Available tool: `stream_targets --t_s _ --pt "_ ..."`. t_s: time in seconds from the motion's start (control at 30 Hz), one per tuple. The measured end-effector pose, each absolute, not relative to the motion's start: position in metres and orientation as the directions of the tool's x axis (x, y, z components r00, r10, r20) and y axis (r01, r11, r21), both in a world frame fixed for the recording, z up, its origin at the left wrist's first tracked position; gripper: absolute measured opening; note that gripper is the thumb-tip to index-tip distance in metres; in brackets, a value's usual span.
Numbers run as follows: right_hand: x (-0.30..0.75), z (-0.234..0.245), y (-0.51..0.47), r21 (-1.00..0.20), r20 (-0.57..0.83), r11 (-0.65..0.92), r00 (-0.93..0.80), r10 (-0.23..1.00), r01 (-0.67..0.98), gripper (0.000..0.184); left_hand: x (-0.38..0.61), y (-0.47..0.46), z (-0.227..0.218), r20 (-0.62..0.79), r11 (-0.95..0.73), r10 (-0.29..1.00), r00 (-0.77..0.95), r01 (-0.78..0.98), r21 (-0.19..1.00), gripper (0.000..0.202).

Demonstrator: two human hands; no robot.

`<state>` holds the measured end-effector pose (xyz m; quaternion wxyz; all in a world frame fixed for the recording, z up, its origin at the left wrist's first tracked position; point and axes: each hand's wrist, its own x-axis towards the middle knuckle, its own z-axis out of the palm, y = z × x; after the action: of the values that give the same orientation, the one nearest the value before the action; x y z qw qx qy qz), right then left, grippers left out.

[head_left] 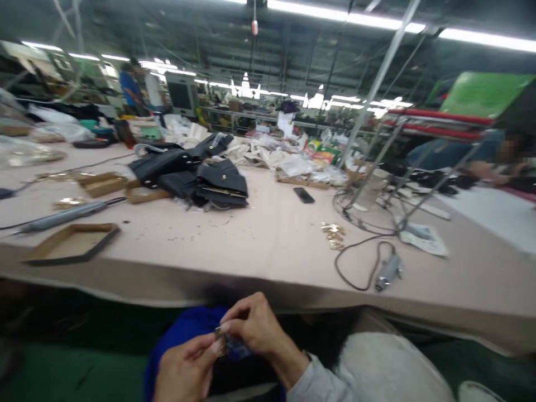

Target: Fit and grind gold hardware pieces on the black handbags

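Observation:
Both my hands are low in front of me, below the table's front edge [268,290], over my lap. My left hand [184,371] and my right hand [253,329] meet at the fingertips, pinching a small metal part [218,335]. The fingers of both hands are curled closed around it. The part is too small and blurred to name exactly. Blue cloth [188,329] lies on my lap under the hands.
On the pinkish table lie a pile of black leather bags [196,176], a flat brown tray [71,243], a grey hand tool [62,215], a second tool with a black cord [387,271], gold fittings [334,234] and a phone [304,195]. A person sits at far right.

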<state>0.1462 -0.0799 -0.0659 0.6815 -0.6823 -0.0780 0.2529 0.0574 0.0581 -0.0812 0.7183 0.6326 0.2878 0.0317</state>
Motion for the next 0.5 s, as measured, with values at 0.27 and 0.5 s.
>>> stream_targets --t_s 0.27,0.5 --pt "0.174 -0.079 -0.129 -0.972 -0.065 0.089 0.615 0.786 -0.216 0.032 0.078 0.022 -0.073 -0.326 0.246 0.282 0.902 0.26 0.934 0.034" --pt "0.193 -0.08 -0.129 -0.973 0.001 0.098 0.419 0.908 -0.211 0.03 0.071 0.022 -0.068 -0.338 0.279 0.251 0.907 0.267 0.923 0.028"
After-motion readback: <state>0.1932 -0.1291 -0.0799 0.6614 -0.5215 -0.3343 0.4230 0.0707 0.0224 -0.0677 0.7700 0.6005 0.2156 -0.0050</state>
